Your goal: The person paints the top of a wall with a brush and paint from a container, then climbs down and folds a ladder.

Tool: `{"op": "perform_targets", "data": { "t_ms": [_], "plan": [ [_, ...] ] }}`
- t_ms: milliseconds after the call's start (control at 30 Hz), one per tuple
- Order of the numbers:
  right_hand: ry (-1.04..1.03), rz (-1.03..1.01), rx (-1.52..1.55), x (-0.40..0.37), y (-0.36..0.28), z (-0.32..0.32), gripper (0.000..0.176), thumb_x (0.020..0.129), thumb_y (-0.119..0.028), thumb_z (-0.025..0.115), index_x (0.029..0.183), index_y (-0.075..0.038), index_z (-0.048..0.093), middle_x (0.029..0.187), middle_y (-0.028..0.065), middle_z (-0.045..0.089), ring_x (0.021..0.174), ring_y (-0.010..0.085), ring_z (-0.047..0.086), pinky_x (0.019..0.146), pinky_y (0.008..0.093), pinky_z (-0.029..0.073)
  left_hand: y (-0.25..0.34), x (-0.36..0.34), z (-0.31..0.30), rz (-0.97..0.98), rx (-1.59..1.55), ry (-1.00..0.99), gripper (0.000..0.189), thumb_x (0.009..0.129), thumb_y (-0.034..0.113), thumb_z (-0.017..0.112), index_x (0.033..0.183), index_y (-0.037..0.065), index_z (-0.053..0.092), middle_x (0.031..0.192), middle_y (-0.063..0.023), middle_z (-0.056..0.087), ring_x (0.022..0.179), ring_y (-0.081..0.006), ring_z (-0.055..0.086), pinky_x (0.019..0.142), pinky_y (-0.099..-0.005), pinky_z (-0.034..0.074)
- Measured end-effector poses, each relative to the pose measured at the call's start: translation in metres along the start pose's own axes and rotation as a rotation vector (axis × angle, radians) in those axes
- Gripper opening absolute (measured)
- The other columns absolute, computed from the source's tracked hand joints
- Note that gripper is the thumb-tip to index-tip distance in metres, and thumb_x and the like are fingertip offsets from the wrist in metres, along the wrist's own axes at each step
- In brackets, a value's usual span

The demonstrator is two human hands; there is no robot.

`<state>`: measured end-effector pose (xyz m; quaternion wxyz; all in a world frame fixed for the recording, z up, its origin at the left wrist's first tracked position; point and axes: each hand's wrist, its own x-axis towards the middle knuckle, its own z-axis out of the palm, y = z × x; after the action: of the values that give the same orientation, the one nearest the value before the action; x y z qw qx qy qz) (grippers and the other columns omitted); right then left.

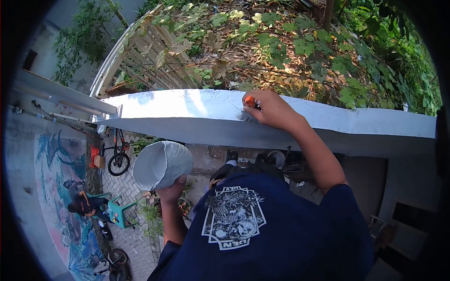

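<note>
A paintbrush (247, 117) with an orange handle end and grey bristles is in my right hand (274, 111), fingers wrapped round it. Its bristles rest at the front edge of the white wall top (220, 104). Lower down on the left, my left hand (172, 189) grips a white, paint-coated bucket (177, 158) from below. The bucket is tilted, so its pale inside shows, and it is held in front of the wall's grey face (187, 129).
Leafy vines (347, 65) and dry leaves lie behind the wall, beside a slatted fence (159, 47). A metal beam (70, 96) meets the wall at left. Far below are a bicycle (119, 161), a green table (117, 213) and a seated person (84, 203).
</note>
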<state>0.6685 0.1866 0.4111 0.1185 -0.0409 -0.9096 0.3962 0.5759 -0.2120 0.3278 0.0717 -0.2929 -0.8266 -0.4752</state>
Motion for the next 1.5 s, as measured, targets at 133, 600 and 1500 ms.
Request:
{"op": "perform_targets", "data": {
  "t_ms": [133,600,1500],
  "plan": [
    [-0.04,-0.071,0.064,0.017,-0.015,0.014,0.014,0.091,-0.015,0.066,0.095,-0.003,0.062,0.087,0.0148,0.065,0.083,0.0338,0.064,0.075,0.0432,0.051,0.007,0.002,0.004,0.042,0.057,0.006,0.073,0.084,0.058,0.072,0.13,0.005,0.058,0.124,-0.0118,0.065,0.116,-0.0307,0.062,0.105,-0.0429,0.044],
    [-0.154,-0.001,-0.006,0.018,-0.001,0.01,0.015,0.091,-0.015,0.069,0.102,-0.006,0.065,0.093,0.0125,0.069,0.087,0.0308,0.065,0.081,0.0411,0.052,0.038,0.002,0.002,-0.101,-0.11,0.007,0.078,0.078,0.055,0.079,0.133,0.004,0.056,0.125,-0.0123,0.064,0.116,-0.0293,0.062,0.103,-0.042,0.046],
    [0.479,0.297,0.098,-0.054,0.021,-0.007,0.019,0.092,-0.018,0.063,0.102,-0.002,0.063,0.088,0.0171,0.065,0.077,0.0352,0.065,0.071,0.0417,0.052,0.013,0.032,0.026,0.138,-0.062,-0.11,0.072,0.083,0.051,0.075,0.128,-0.002,0.058,0.124,-0.0179,0.064,0.114,-0.0338,0.061,0.103,-0.0443,0.044]
  ]
}}
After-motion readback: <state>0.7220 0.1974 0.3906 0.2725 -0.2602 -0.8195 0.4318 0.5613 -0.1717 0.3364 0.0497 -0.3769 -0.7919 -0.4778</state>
